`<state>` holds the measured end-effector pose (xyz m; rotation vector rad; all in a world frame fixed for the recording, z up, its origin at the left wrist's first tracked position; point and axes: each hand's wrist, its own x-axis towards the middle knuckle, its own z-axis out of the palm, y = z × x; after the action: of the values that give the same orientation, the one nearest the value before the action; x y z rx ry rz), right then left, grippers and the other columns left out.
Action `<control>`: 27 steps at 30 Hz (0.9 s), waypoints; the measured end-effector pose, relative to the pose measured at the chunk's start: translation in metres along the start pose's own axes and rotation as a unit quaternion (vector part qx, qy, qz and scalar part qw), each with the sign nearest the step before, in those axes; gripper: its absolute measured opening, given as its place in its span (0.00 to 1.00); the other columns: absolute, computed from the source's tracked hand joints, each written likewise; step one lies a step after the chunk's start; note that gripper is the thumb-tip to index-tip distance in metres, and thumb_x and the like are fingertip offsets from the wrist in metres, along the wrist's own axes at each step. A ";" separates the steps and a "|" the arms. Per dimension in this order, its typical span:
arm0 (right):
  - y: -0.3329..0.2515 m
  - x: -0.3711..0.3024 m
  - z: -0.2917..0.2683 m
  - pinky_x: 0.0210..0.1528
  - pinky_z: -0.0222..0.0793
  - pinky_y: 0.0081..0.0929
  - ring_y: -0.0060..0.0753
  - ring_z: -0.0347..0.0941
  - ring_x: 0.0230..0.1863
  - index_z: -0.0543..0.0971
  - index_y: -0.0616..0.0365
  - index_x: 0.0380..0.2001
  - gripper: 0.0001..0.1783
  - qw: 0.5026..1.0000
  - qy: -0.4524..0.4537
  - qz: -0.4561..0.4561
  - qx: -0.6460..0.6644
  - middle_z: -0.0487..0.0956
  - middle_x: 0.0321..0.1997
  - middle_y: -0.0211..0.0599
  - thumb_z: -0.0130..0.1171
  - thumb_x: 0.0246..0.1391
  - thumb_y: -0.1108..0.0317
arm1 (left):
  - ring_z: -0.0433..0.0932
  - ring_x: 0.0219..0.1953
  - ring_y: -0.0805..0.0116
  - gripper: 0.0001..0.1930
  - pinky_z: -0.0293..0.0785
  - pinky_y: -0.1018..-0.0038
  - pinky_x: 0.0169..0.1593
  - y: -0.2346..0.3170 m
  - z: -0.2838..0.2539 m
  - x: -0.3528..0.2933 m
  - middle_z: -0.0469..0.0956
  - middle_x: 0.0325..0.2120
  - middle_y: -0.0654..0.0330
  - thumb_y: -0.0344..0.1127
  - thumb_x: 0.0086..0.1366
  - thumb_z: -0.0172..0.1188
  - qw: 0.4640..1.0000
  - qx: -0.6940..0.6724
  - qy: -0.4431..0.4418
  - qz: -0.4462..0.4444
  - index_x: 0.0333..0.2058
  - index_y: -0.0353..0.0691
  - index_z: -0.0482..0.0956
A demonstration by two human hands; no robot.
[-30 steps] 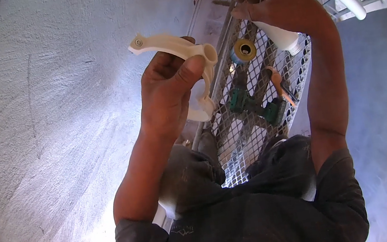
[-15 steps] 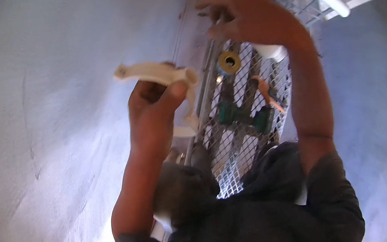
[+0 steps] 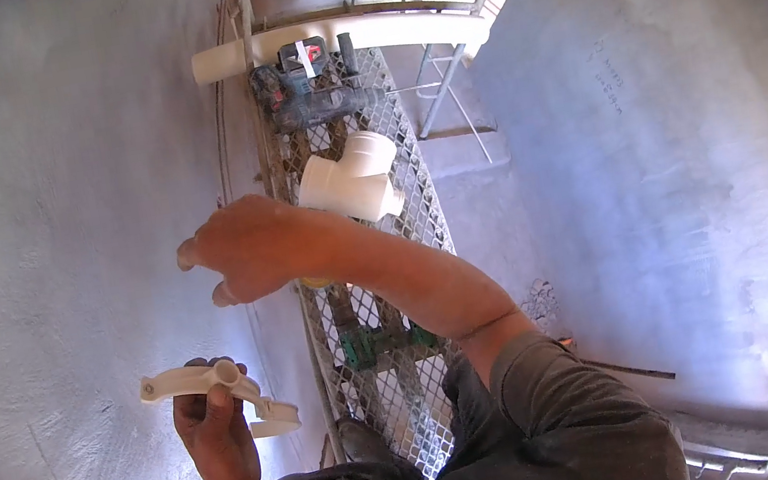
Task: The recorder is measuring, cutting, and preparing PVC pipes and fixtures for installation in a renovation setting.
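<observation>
My left hand [image 3: 215, 438] grips a white plastic pipe clamp [image 3: 187, 380], a curved arm with a round socket in its middle and a flat piece hanging at its right. The thumb presses beside the socket. Farther up, my right hand [image 3: 245, 250] reaches leftward across the walkway, close to the grey wall [image 3: 75, 188]. Its thumb and forefinger stand apart with nothing seen between them; the other fingers are partly hidden. Beyond the right forearm lies a white pipe tee [image 3: 349, 177] on the metal mesh platform [image 3: 424, 204]. A yellow ring [image 3: 313, 282] is mostly covered by that arm.
A dark rotary hammer [image 3: 314, 85] rests farther along the mesh. Behind it a long white pipe [image 3: 391, 31] lies crosswise. Nearer me is a green power tool [image 3: 358, 348]. A metal rail [image 3: 319, 381] edges the platform on the left; another wall [image 3: 668, 195] rises at right.
The view has swung, bringing the rotary hammer and tee into sight. My right hand now reaches farther left, nearer the wall. The clamp stays in my left hand, now lower in view.
</observation>
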<state>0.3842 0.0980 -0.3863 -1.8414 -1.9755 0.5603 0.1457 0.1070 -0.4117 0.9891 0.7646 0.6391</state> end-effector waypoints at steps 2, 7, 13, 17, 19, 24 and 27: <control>0.001 0.001 0.001 0.47 0.71 0.44 0.51 0.77 0.44 0.75 0.59 0.49 0.27 1.000 0.001 -0.007 0.000 0.80 0.39 0.49 0.64 0.44 0.62 | 0.75 0.45 0.60 0.23 0.68 0.62 0.54 0.001 -0.001 0.000 0.76 0.40 0.55 0.35 0.57 0.66 1.000 -0.005 0.003 0.004 0.48 0.33 0.70; -0.001 0.007 0.006 0.47 0.71 0.44 0.50 0.77 0.44 0.75 0.59 0.49 0.27 1.000 0.006 -0.020 0.001 0.80 0.39 0.49 0.64 0.43 0.61 | 0.75 0.45 0.61 0.22 0.68 0.63 0.54 0.005 -0.005 0.001 0.76 0.40 0.55 0.35 0.57 0.66 1.000 -0.004 -0.007 0.001 0.48 0.34 0.70; -0.002 0.003 0.003 0.48 0.70 0.44 0.49 0.76 0.46 0.75 0.58 0.50 0.27 1.000 0.002 -0.016 -0.005 0.80 0.41 0.49 0.64 0.44 0.62 | 0.75 0.44 0.62 0.21 0.69 0.65 0.53 -0.002 -0.006 0.000 0.76 0.39 0.55 0.33 0.57 0.66 1.000 -0.021 -0.002 -0.007 0.47 0.34 0.70; -0.001 -0.001 0.001 0.49 0.69 0.44 0.49 0.76 0.46 0.74 0.59 0.50 0.27 1.000 0.000 -0.009 0.005 0.80 0.42 0.49 0.64 0.45 0.61 | 0.75 0.44 0.63 0.21 0.69 0.64 0.54 -0.002 -0.003 0.000 0.77 0.39 0.55 0.34 0.57 0.66 1.000 -0.024 -0.006 -0.002 0.47 0.34 0.71; -0.002 -0.002 0.000 0.49 0.69 0.44 0.49 0.76 0.46 0.74 0.59 0.50 0.27 1.000 0.003 -0.011 0.012 0.80 0.42 0.49 0.64 0.45 0.61 | 0.75 0.45 0.63 0.21 0.69 0.63 0.54 -0.001 -0.003 0.000 0.77 0.39 0.55 0.35 0.58 0.66 1.000 -0.013 -0.027 0.007 0.47 0.34 0.71; -0.006 -0.003 -0.001 0.49 0.69 0.44 0.49 0.77 0.46 0.74 0.60 0.51 0.28 1.000 -0.008 -0.004 0.015 0.80 0.40 0.50 0.65 0.45 0.63 | 0.75 0.45 0.63 0.21 0.68 0.62 0.55 -0.003 -0.006 -0.001 0.77 0.39 0.56 0.36 0.58 0.66 0.999 -0.011 -0.030 0.003 0.47 0.34 0.70; -0.005 -0.003 0.000 0.49 0.69 0.44 0.50 0.77 0.45 0.74 0.61 0.51 0.28 1.000 -0.003 -0.010 0.011 0.81 0.40 0.50 0.65 0.45 0.63 | 0.75 0.45 0.63 0.22 0.68 0.61 0.55 -0.003 -0.005 -0.002 0.77 0.39 0.56 0.36 0.58 0.67 1.000 -0.007 -0.027 0.002 0.47 0.34 0.70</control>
<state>0.3800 0.0949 -0.3840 -1.8077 -1.9820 0.5803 0.1410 0.1070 -0.4156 0.9919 0.7103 0.6187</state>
